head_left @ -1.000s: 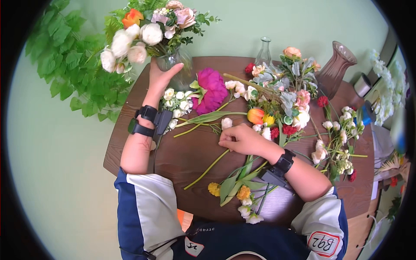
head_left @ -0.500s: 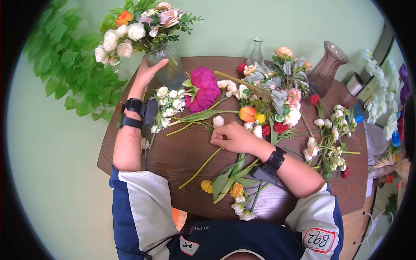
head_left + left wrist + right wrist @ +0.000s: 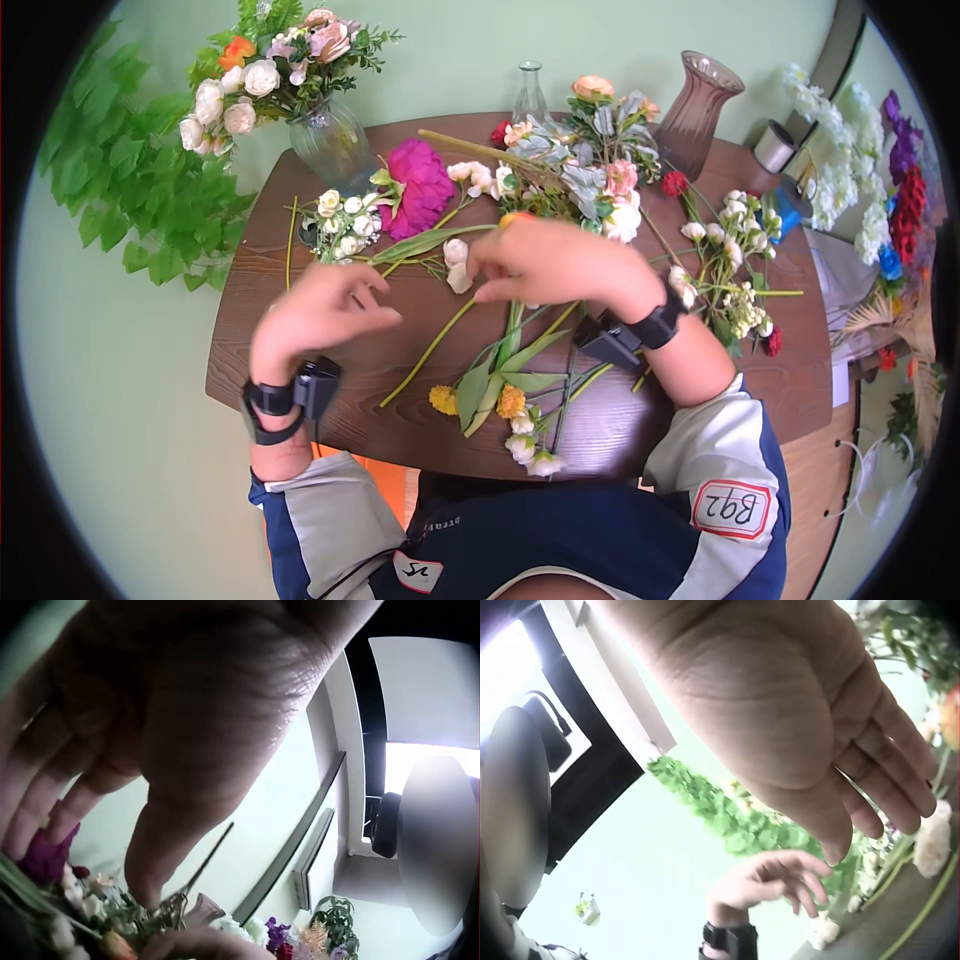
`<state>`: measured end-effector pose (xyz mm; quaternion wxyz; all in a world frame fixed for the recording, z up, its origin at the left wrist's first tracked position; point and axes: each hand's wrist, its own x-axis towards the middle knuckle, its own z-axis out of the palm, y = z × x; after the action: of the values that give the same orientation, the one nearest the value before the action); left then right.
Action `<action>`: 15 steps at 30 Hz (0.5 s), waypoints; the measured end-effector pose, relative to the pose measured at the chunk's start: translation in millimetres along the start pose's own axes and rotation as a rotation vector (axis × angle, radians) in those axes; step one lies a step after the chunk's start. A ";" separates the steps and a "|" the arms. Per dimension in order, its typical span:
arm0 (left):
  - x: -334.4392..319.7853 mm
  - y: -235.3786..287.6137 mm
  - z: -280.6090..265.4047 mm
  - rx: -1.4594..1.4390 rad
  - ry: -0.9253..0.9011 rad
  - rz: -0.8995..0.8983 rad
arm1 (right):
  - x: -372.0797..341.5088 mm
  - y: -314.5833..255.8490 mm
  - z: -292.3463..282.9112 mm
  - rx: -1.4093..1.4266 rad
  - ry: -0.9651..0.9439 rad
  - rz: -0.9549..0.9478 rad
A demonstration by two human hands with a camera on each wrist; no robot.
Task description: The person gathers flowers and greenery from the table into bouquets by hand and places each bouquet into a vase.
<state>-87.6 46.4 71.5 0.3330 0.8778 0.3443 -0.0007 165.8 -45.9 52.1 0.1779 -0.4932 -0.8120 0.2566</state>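
Note:
My left hand hovers over the left side of the table, its fingers loosely bent and nothing in them. Across from it, my right hand hangs above the middle with relaxed fingers, also holding nothing. The right wrist view shows its fingers extended beside a pale blossom. A clear glass vase with a bouquet of white, pink and orange flowers stands at the back left. Between the hands lie a white blossom and a bare green stem. A purple flower lies behind them.
Loose stems with yellow flowers lie near the front edge. Mixed flowers pile at the back right, before a small glass bottle and a tinted vase. White sprays lie on the right. Leafy greenery hangs at left.
My left hand has let go of the vase and come back toward me. The right hand has lifted a little from among the stems. The head view has shifted.

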 end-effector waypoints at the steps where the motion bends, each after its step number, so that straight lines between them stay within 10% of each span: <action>1: 1.0 1.7 15.4 -0.094 -0.086 0.009 | -6.5 -3.9 -8.0 0.001 0.122 -0.076; 8: 53.5 2.1 84.2 0.090 -0.305 0.038 | -20.6 6.2 -30.2 -0.370 1.074 -0.017; 15: 76.6 -19.6 91.3 -0.289 -0.044 0.036 | 2.1 44.0 5.3 -0.605 0.680 0.153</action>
<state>-20.2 49.8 -28.7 0.4633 0.8265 0.3178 0.0356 193.2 -28.5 21.8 0.2626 -0.6378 -0.7071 -0.1559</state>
